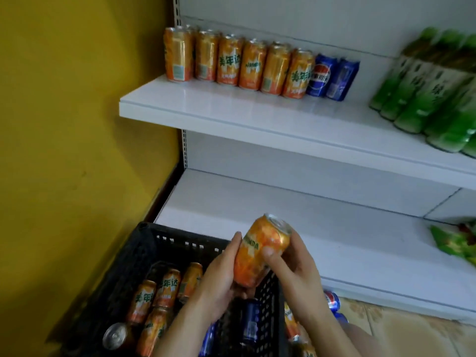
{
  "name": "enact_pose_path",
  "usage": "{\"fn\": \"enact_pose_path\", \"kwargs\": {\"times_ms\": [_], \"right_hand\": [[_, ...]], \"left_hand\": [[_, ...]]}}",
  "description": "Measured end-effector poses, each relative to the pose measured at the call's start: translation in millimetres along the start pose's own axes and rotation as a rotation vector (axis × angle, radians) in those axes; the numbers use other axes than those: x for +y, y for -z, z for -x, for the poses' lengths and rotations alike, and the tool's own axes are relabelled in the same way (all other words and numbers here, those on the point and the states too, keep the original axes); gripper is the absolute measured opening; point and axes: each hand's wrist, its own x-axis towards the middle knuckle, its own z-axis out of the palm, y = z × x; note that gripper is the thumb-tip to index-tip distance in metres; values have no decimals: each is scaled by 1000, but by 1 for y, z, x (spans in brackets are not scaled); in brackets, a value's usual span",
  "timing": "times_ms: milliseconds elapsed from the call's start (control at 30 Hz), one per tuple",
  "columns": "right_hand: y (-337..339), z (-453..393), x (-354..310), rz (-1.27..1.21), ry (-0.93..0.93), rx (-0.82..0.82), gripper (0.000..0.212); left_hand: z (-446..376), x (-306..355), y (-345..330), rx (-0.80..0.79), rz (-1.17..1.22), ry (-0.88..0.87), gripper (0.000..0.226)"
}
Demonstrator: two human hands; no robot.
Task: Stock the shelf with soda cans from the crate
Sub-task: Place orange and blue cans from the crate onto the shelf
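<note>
Both of my hands hold one orange soda can (260, 251), tilted, above the far right corner of the black crate (154, 243). My left hand (221, 276) cups its bottom and left side; my right hand (296, 266) grips its right side, thumb across the front. Several orange cans (154, 297) and blue cans (249, 320) lie in the crate. On the white upper shelf (231, 106) stands a row of orange cans (237, 63), with two blue cans (332, 77) at its right end.
Green bottles (438, 94) fill the right of the upper shelf. The lower shelf (309, 228) holds green packets (456, 243) at far right. More cans (332, 302) lie on the floor right of the crate. A yellow wall (77, 124) stands at left.
</note>
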Motion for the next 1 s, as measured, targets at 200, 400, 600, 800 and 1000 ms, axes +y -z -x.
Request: {"fn": "enact_pose_path", "kwargs": {"times_ms": [200,400,600,800,1000], "right_hand": [[7,-44,-55,284,126,-55,81],[-8,-120,-131,377,290,117,77],[-38,-200,-161,443,409,187,71],[-87,-291,-161,500,453,230,70],[-134,-367,-152,600,425,246,73]], "left_hand": [[4,66,-18,192,-207,-449,55],[-31,211,4,683,-983,-862,35],[-70,292,46,544,-1849,-58,88],[-88,330,67,271,-1837,36,119],[-101,338,74,240,-1841,65,111]]}}
